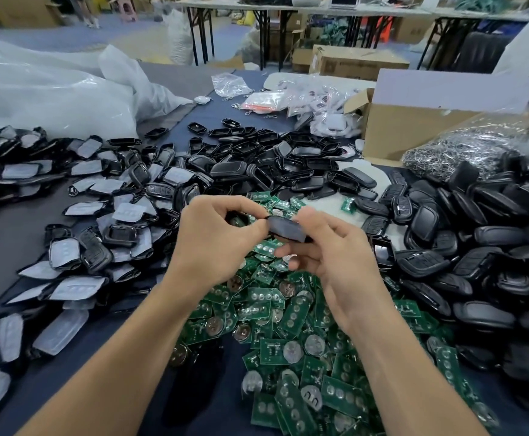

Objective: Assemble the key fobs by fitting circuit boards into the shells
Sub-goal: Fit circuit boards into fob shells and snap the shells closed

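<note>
Both my hands meet over the middle of the table around one black key fob shell (pixel 285 229). My left hand (pixel 216 237) pinches its left end between thumb and curled fingers. My right hand (pixel 329 247) grips the right end, fingers curled under it. Whether a board sits inside the shell is hidden by my fingers. Below my hands spreads a heap of green circuit boards (pixel 288 313) with round coin cells. Black shell halves (pixel 288 165) lie piled beyond my hands.
Shells with grey rubber pads (pixel 77 265) cover the left side. Closed black fobs (pixel 483 240) are stacked on the right. An open cardboard box (pixel 414 127), a bag of metal rings (pixel 464 152) and white plastic bags (pixel 52 89) stand at the back.
</note>
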The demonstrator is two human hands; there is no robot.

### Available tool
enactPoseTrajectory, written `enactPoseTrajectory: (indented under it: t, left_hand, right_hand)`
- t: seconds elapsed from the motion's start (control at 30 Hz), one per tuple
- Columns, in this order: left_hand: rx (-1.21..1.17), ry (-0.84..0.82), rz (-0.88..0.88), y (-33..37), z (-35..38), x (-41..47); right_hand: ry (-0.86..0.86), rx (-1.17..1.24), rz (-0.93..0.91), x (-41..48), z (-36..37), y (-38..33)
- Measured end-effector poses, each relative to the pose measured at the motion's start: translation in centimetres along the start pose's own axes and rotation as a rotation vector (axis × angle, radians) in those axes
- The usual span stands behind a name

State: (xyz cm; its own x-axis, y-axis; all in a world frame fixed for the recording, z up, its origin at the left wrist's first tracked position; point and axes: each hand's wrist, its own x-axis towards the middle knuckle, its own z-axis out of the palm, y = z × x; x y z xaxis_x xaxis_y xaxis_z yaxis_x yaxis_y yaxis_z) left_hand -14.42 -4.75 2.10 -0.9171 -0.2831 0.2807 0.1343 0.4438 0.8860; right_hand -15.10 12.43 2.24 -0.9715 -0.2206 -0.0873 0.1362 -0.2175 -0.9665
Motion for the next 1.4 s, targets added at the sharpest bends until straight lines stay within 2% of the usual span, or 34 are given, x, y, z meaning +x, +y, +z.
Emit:
enactPoseTrajectory:
  t: [0.13, 0.27, 0.37, 0.43, 0.53, 0.6, 0.7, 0.83, 1.07, 1.4]
  left_hand:
    - [0.056, -0.016, 0.205, 0.4, -0.7, -0.4]
    - [0.025, -0.011, 0.260, 0.4, -0.2, -0.9]
    - [0.060, 0.031, 0.277, 0.3, 0.4, -1.3]
    - [0.074, 0.082, 0.205, 0.1, 0.9, -1.4]
    - [0.029, 0.066, 0.063, -0.1, 1.4, -1.0]
    - [-0.105, -0.078, -0.006, -0.1, 1.1, -0.5]
    - [-0.223, -0.331, -0.092, -0.2, 0.3, -0.3]
    - [-0.313, -0.452, -0.152, -0.5, 0.2, -0.2]
    - [-0.463, -0.403, -0.233, -0.9, 0.7, 0.0]
    - [-0.520, -0.298, -0.300, -0.7, 0.9, -0.1]
  right_hand:
    - [-0.079, -0.107, 0.012, 0.2, -0.8, 0.0]
    - [-0.171, -0.013, 0.079, 0.2, -1.6, -0.1]
    - [-0.197, -0.064, 0.030, 0.1, -1.9, 0.1]
    - [-0.174, -0.128, -0.059, -0.1, -1.7, 0.1]
    - [-0.017, -0.384, -0.238, -0.3, -1.3, 0.1]
    - [0.069, -0.546, -0.320, -0.6, -1.0, 0.3]
    - [0.133, -0.638, -0.338, -0.9, -0.7, 0.4]
    - [0.183, -0.749, -0.340, -1.3, -0.4, 0.1]
    - [0.205, -0.864, -0.412, -1.6, 0.6, 0.3]
    - [0.236, -0.725, -0.426, -1.2, 0.5, 0.9]
